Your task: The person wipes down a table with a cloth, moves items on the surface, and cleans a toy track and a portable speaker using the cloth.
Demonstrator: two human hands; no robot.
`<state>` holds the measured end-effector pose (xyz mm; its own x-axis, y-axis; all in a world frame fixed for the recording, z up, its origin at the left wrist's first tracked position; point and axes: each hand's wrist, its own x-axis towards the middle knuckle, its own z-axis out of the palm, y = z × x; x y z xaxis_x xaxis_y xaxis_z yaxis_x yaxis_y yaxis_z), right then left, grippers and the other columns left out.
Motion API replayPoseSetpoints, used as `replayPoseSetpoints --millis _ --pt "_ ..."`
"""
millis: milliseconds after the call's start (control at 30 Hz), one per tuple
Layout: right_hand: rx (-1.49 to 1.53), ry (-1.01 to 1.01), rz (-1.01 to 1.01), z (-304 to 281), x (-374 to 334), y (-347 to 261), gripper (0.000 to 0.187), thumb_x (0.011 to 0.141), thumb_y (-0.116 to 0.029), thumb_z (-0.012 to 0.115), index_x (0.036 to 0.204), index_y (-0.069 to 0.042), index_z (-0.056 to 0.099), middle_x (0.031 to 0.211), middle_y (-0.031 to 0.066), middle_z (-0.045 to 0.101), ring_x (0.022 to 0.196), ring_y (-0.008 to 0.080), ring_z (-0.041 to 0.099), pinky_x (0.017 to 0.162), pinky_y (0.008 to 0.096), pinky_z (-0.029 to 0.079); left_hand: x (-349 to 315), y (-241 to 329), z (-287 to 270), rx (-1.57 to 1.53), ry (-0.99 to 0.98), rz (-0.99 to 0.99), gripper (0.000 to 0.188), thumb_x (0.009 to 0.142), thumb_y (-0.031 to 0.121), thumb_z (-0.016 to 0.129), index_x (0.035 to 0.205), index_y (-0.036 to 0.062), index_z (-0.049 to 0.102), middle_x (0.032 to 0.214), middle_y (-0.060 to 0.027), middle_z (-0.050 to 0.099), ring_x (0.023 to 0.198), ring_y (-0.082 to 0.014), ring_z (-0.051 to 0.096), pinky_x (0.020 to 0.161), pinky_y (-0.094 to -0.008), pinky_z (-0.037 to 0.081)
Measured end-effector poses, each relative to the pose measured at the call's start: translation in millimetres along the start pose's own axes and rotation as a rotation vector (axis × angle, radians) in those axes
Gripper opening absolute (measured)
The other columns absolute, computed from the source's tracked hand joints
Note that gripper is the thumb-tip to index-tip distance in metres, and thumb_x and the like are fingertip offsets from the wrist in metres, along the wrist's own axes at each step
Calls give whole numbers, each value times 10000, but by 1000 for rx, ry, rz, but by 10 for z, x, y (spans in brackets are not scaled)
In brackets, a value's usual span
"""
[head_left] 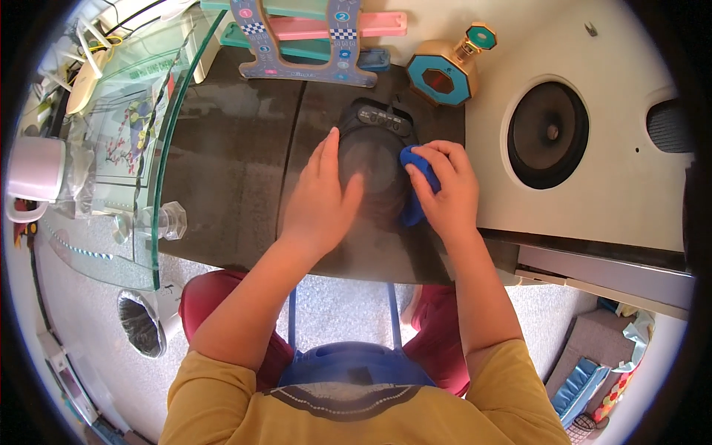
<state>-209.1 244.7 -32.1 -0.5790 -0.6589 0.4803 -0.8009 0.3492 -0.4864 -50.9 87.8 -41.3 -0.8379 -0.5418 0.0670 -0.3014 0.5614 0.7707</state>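
Note:
A dark appliance with a round plate (pixel 373 165) and a small panel of buttons (pixel 385 119) at its far end lies on the dark tabletop in front of me. My left hand (pixel 324 194) rests at its left edge, fingers stretched out and the thumb reaching over the round plate. At the right edge my right hand (pixel 448 180) pinches a blue cloth (pixel 420 172) between thumb and fingers. Part of the cloth hangs below the fingers, against the side of the appliance. The appliance's near edge is dark and hard to make out.
A toy car ramp (pixel 305 41) and a gold and teal octagonal bottle (pixel 443 74) stand behind. On the right is a white speaker (pixel 615 141). A glass shelf (pixel 169 141) at left bears a pink mug (pixel 35 174); a clear glass (pixel 173 220) stands near its edge.

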Motion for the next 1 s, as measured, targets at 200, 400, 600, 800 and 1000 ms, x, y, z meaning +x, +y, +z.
replayPoseSetpoints --millis 200,400,600,800,1000 --pt "93 -124 -214 -51 -54 -231 320 777 -118 857 1079 -139 751 1141 77 667 985 284 691 802 390 589 -6 -33 10 -32 16 26 708 1044 218 572 1625 -11 237 1580 -302 405 1460 -461 413 1205 -468 345" --pt "22 -1 42 1 -17 -9 287 817 -128 841 1086 -116 742 1134 80 665 1001 306 689 814 396 583 7 -10 3 2 6 26 702 1047 217 567 1623 -13 238 1573 -307 411 1451 -472 418 1195 -475 356" --pt "99 -130 -199 -37 -87 -257 332 776 -71 846 1091 -92 743 1147 110 668 1000 312 688 836 390 577 -3 -32 6 -30 12 35 707 1044 222 570 1622 -16 239 1576 -303 411 1457 -464 416 1200 -468 354" --pt "25 35 56 43 -10 -9 297 803 -116 836 1086 -119 744 1122 80 668 994 298 690 817 395 581 11 -50 52 1 56 60 741 997 220 635 1602 -14 278 1549 -296 440 1384 -482 469 1139 -500 415" --pt "91 -109 -160 -35 -71 -213 315 787 -120 854 1082 -122 746 1129 79 671 996 295 686 831 388 583 3 -21 4 -27 3 30 712 1046 230 567 1623 -18 231 1580 -310 400 1461 -468 410 1205 -470 345"
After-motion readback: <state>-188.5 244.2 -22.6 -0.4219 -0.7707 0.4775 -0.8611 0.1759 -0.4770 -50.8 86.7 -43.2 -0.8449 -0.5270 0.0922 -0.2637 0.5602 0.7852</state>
